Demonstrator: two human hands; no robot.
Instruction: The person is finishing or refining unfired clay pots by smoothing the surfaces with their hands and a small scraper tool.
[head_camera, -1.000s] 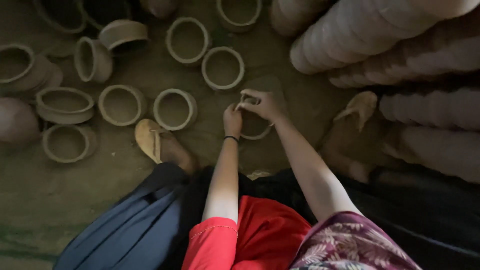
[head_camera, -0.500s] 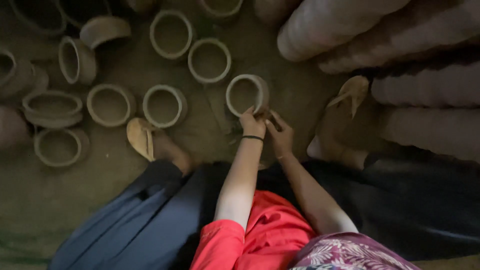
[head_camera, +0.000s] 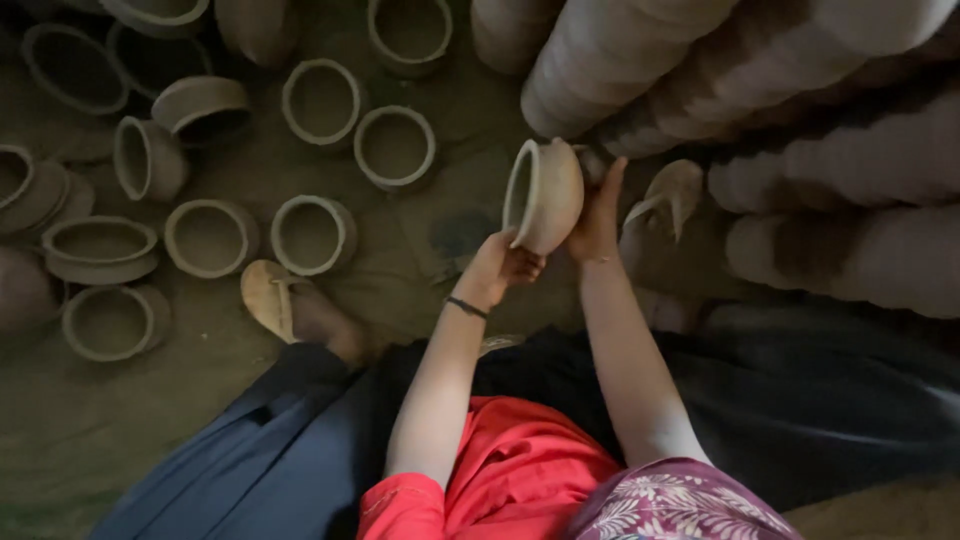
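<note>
Both of my hands hold one pale clay pot (head_camera: 545, 195) lifted off the ground and tipped on its side, its mouth facing left. My left hand (head_camera: 505, 265) grips the lower rim from below; a dark band circles that wrist. My right hand (head_camera: 598, 215) is pressed flat against the pot's rounded right side. The pot hangs just in front of the stacked pots at the upper right.
Several open clay pots (head_camera: 312, 233) stand on the earthen floor (head_camera: 120, 420) to the left and top. Long rows of stacked pots (head_camera: 760, 90) fill the upper right. My sandalled feet (head_camera: 285, 305) rest on the ground either side, dark skirt below.
The pot stood upright on the ground with my hands at its rim; now both hands have lifted it, tipped it sideways and carried it up and right toward the stacks.
</note>
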